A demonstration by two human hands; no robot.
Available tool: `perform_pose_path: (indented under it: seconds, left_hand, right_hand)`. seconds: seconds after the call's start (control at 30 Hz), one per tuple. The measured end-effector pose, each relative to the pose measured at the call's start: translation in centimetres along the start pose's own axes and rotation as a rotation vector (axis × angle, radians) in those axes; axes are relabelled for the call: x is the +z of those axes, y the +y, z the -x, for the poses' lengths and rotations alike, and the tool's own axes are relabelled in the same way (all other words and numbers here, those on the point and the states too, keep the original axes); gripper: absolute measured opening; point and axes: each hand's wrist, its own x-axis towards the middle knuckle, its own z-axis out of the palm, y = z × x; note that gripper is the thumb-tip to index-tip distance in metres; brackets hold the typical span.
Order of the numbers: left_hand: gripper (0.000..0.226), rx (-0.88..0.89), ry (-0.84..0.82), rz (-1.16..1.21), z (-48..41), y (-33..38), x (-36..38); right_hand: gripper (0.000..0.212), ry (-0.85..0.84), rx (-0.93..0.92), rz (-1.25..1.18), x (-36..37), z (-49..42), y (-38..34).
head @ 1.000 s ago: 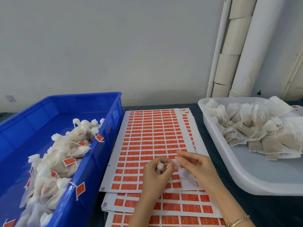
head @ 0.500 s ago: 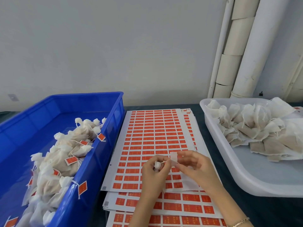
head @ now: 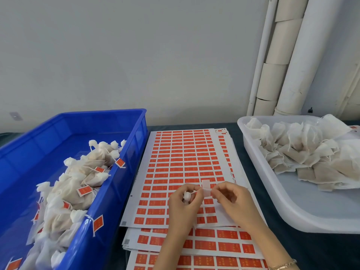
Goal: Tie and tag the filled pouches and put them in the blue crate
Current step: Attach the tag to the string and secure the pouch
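Above a stack of orange label sheets (head: 183, 152), the left hand (head: 185, 208) curled its fingers round a small white pouch (head: 187, 196). The right hand (head: 233, 201) pinched a peeled label (head: 206, 187), pale side up, between thumb and fingertip at the pouch's string (head: 194, 192). To do this well, I judge the string should be held taut along the label's middle before the halves are folded squarely together; the blue crate (head: 93, 121) stood near on the left.
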Motion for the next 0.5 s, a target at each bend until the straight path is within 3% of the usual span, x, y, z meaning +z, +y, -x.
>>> perform_pose_path:
  seconds: [0.3,0.5]
  left_hand:
    - [0.012,0.006,-0.03,-0.001,-0.1,-0.2,0.2]
    - [0.013,0.006,-0.025,0.007,-0.1,-0.3,0.1]
  right_hand:
    - [0.003,0.055,-0.021,-0.006,0.1,0.0,0.1]
    - [0.03,0.012,0.041,-0.235,-0.3,-0.1,-0.7]
